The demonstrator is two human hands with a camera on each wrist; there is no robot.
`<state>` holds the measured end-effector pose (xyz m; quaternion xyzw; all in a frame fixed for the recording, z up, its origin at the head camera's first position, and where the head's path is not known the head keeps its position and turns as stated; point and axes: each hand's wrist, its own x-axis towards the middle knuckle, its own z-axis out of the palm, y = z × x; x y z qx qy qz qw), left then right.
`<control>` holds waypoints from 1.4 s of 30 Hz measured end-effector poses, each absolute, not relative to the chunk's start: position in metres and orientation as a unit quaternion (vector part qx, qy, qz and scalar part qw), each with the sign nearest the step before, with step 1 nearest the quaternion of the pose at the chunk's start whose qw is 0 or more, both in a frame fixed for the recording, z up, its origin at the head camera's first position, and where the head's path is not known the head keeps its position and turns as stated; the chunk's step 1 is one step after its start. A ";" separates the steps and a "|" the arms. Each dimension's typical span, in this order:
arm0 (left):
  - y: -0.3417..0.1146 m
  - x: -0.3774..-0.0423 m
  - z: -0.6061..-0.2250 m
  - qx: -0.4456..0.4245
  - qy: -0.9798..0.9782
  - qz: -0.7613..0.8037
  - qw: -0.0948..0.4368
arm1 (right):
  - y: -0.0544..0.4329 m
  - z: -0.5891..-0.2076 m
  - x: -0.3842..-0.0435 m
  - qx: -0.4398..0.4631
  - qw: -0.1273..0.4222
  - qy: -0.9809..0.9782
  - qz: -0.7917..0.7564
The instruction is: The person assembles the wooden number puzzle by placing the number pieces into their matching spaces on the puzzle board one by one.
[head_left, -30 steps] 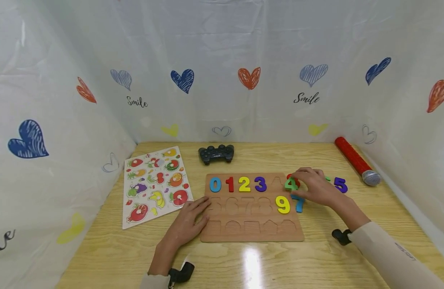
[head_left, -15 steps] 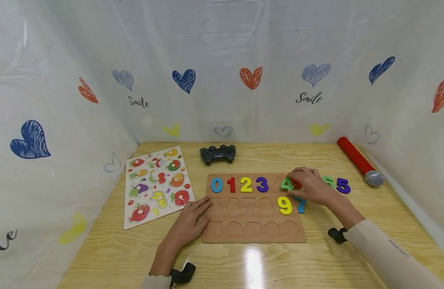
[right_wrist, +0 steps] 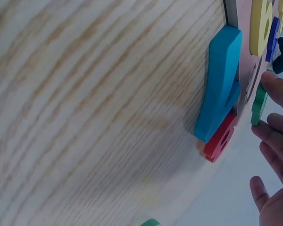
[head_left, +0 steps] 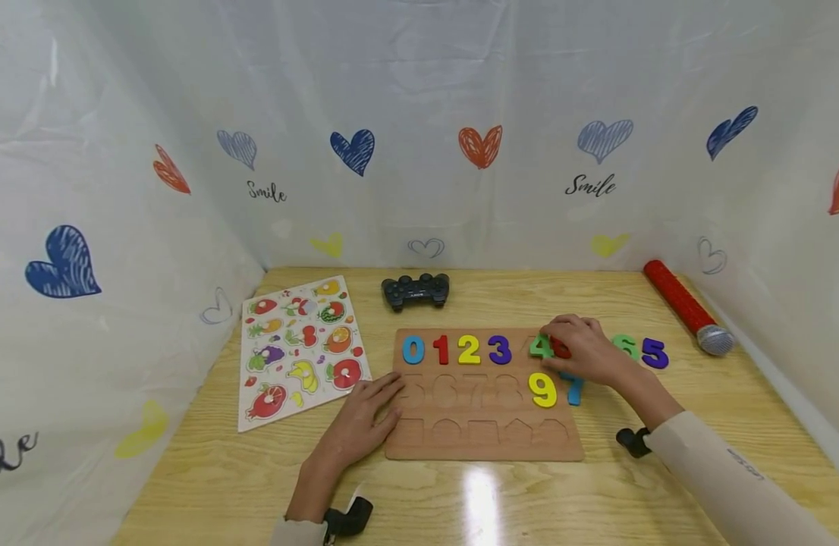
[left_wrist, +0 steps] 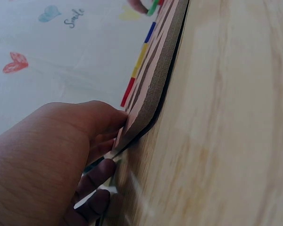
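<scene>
One green 4 (head_left: 541, 353): brought left in the last second, from the edge to above the number board's (head_left: 488, 453) far right slot, seemingly that row's only gap.
Right hand (head_left: 586, 353): grip pinching the 4.
Far row: 0 (head_left: 406, 350), 1 (head_left: 443, 350), 2 (head_left: 469, 361), 3 (head_left: 503, 349).
Left hand (head_left: 358, 421): fingers relaxed, touching the board's left edge.
Loose numbers: yellow 9 (head_left: 552, 390) on the board; blue 7 (head_left: 575, 393), purple 5 (head_left: 655, 352) right.
Desk (head_left: 542, 508): game controller (head_left: 416, 291) far, microphone (head_left: 684, 303) far right, fruit board (head_left: 247, 409) left.

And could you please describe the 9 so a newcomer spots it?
On the table, find the board. The 9 lies at its middle row's right end. It is yellow; the 7 beside it is blue, and the yellow 2 sits one row up.
</scene>
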<state>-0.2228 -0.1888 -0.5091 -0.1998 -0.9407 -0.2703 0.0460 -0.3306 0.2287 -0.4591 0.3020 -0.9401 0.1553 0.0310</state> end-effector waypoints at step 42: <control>-0.187 -0.222 -0.507 -0.204 -0.941 -0.263 0.062 | 0.221 -0.467 -0.333 0.294 -0.008 -0.937 0.187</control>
